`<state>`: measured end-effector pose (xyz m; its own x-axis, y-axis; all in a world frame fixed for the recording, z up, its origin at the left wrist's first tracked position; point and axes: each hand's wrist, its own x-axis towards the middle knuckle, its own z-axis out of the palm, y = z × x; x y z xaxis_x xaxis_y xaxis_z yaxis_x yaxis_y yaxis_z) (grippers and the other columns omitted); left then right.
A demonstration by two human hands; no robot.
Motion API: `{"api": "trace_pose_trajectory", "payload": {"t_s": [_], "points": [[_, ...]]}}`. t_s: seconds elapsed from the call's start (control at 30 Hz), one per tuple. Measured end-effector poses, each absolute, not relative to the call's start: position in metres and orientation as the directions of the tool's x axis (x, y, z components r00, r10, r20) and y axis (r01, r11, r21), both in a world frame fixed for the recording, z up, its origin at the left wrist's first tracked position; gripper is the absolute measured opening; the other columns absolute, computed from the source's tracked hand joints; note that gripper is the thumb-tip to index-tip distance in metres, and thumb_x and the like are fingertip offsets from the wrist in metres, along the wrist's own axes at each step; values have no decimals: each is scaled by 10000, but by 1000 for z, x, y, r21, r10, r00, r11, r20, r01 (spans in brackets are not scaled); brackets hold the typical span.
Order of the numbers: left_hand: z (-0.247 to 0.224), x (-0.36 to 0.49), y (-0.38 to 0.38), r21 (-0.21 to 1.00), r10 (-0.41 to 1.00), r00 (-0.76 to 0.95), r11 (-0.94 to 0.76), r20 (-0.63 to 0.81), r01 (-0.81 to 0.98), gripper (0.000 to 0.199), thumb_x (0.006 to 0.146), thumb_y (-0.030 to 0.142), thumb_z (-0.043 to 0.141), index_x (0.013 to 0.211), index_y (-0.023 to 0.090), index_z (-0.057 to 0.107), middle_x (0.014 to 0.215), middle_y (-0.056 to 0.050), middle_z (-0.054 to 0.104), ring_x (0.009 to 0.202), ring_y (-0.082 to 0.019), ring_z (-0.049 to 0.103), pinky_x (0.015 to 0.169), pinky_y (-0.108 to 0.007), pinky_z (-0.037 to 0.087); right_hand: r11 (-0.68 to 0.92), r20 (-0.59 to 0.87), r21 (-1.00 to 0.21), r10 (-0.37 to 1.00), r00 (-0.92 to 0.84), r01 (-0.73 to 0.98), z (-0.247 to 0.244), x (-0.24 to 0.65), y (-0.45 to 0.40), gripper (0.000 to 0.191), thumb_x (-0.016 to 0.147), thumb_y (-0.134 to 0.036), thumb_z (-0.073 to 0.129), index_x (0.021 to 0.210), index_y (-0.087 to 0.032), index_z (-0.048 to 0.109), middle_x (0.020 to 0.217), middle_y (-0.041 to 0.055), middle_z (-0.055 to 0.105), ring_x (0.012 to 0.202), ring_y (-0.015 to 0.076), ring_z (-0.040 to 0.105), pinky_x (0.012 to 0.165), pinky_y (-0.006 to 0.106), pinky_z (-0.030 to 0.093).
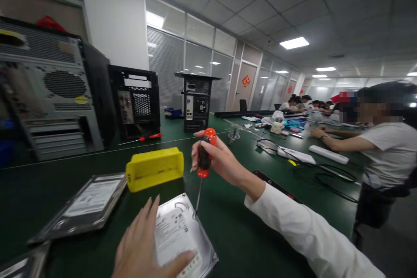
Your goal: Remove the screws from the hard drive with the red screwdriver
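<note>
Hard drive [200, 233]: smooth, shiny metal, reflecting light
Drive label [169, 234]: printed paper, matt
Screwdriver handle [204, 157]: glossy hard plastic
Screwdriver shaft [200, 193]: bare metal
Yellow bin [155, 168]: smooth plastic, faint sheen
Tabletop [239, 243]: smooth, softly reflective
Sleeve [296, 230]: matt, creased cloth
Large computer case [70, 113]: dull, perforated sheet metal

Right arm: long white sleeve [299, 230], plain cloth, loose cut, soft creases along forearm; cuff [256, 200] ends at wrist. Right hand [220, 156]: bare, slender fingers. Left hand [141, 241]: bare, long fingers; nails [157, 200] narrow, tapered, extending past fingertips. Left forearm out of frame.
</note>
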<state>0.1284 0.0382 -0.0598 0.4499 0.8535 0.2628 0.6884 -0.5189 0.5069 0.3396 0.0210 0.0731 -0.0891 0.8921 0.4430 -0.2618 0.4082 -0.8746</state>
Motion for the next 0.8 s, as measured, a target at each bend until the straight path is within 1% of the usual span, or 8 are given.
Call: {"api": "trace_pose_trajectory", "payload": {"t_s": [0.1,0.17,0.23,0.33,0.5,0.7,0.8], "points": [[-45,137,39,494,881,461,-451,109,744,1013,620,583,604,1448,96,284,1440,-170,378,1316,-381,322,1041,-533,274,421,453,-866,889,-70,-268,66,342,20,283,843,-367,604,1070,-231,502,804,-11,595,649,122,595,634,285,528],[-39,138,41,491,874,483,-441,45,752,1012,603,572,623,1446,116,300,1430,-162,383,1314,-373,316,1039,-516,275,435,460,-862,887,-41,-261,64,343,17,258,857,-365,589,1066,-238,506,793,-16,593,639,114,587,634,277,524],[-37,137,41,490,868,495,-449,40,747,998,591,560,638,1439,137,326,1423,-158,384,1311,-371,312,1036,-507,273,447,465,-860,885,-15,-247,63,343,14,246,862,-368,584,1063,-245,511,785,-20,588,634,109,581,639,275,521],[-33,136,39,484,869,489,-461,76,744,943,591,533,644,1416,162,377,1407,-153,401,1300,-378,319,1027,-522,264,464,476,-856,879,5,-227,62,340,9,254,854,-374,597,1063,-254,517,777,-28,579,636,104,575,653,274,518],[-27,137,35,484,869,494,-430,-7,762,964,563,529,661,1415,176,381,1423,-141,377,1311,-373,296,1039,-507,240,474,484,-857,875,0,-203,64,336,5,265,841,-344,619,1066,-251,514,770,-29,578,645,105,575,646,266,502],[-32,135,36,514,865,501,-441,24,736,1015,504,518,726,1409,204,392,1379,-142,412,1274,-376,334,1025,-516,252,498,500,-849,865,37,-174,65,337,6,259,801,-248,675,962,-241,472,740,-57,568,564,83,546,556,233,459],[-30,135,36,530,855,518,-439,0,725,1033,485,521,748,1405,208,400,1385,-133,405,1277,-370,332,1041,-507,243,510,508,-844,860,54,-169,66,337,7,288,799,-231,670,991,-252,457,752,-63,566,538,76,535,524,222,448]]}}
